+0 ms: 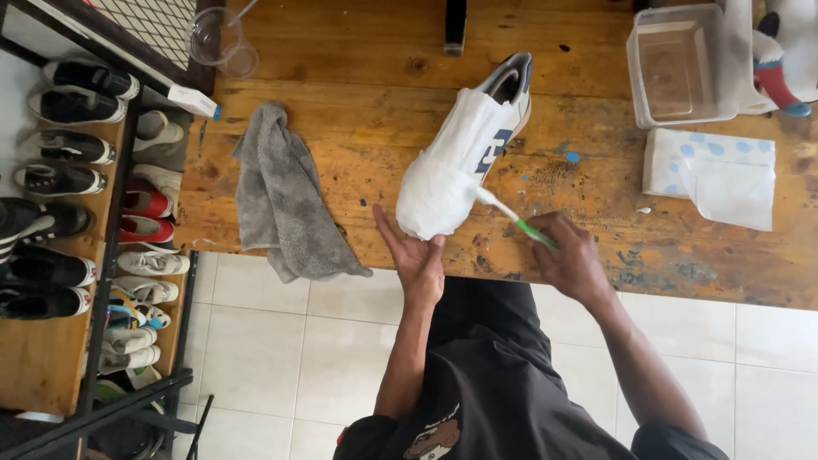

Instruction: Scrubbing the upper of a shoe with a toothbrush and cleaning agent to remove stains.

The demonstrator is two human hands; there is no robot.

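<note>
A white sneaker with a dark side mark lies on the wooden table, its front half wrapped in white tissue. My left hand cups the wrapped toe from the near side, fingers spread. My right hand grips a toothbrush with a green and white handle. The brush's head touches the shoe's side near the toe.
A grey towel hangs over the table's near edge at left. A tissue pack and a clear plastic tub sit at right, a clear cup at far left. A rack of shoes stands left.
</note>
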